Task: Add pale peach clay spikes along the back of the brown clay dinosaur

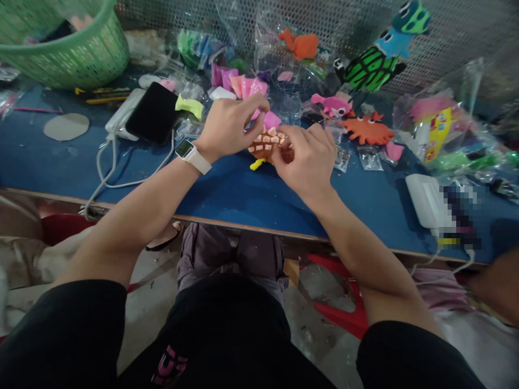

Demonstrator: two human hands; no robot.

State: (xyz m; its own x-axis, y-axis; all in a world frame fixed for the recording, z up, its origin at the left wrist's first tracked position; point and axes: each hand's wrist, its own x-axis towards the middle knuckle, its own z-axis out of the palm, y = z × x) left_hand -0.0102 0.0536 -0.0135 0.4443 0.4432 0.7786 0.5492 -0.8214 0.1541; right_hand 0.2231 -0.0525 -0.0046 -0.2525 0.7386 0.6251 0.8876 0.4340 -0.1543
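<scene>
Between my hands is a brown modelling-clay figure (263,145) covered in rows of small pale-pink clay squares. A yellow clay bit (257,164) sticks out at its lower edge. My right hand (308,156) grips the figure's right side with thumb and fingers. My left hand (233,124) is closed in a pinch at the figure's upper left; whatever is between its fingertips is hidden. Just behind the figure lies a lump of pink-purple clay (271,120). Pink clay in clear wrappers (247,86) sits beyond my left hand, and a yellow-green clay packet (190,107) beside it.
A green basket (81,59) stands at the back left. Near it are a phone (153,113) and a white power bank (125,113) with a cable. Finished clay animals, including an orange crab (368,129) and a green turtle (372,69), stand at the back right. Another power bank (427,202) lies right.
</scene>
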